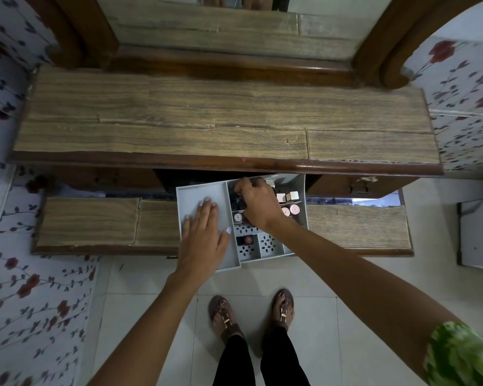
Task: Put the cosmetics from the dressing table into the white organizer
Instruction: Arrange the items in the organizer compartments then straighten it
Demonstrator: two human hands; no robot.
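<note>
At center frame, I am standing in sandals [251, 316] on a pale tiled floor [332, 316], facing the dressing table [223, 118], whose wood-grain top is spanning the upper half of the picture beneath a mirror [207, 26] along the top edge. A lower shelf [89, 221] of the same wood grain is running across the middle of the frame.

The white organizer [204, 195] is sitting on that lower shelf at center, its near corner jutting out past the shelf's front edge over the floor. Its left portion is a wide, flat tray section, and my left hand [204, 235] is lying on it with fingers straight and spread, palm down, pressing the tray.

The right portion is divided into small compartments. My right hand [258, 204] is reaching down into the upper compartments, fingers curled over a cluster of dark cosmetics [239, 203]; I cannot tell whether they are actually pinching one. Just right of that hand, pale square-capped items [287, 196] are standing in the upper right compartment, and two pink round-capped items [290, 210] are standing just below them. A round silver-topped item [238, 217] is sitting in a middle cell, a dark one with a reddish top [246, 240] in a lower cell, and the cell [268, 243] beside it is showing only its perforated bottom.
</note>
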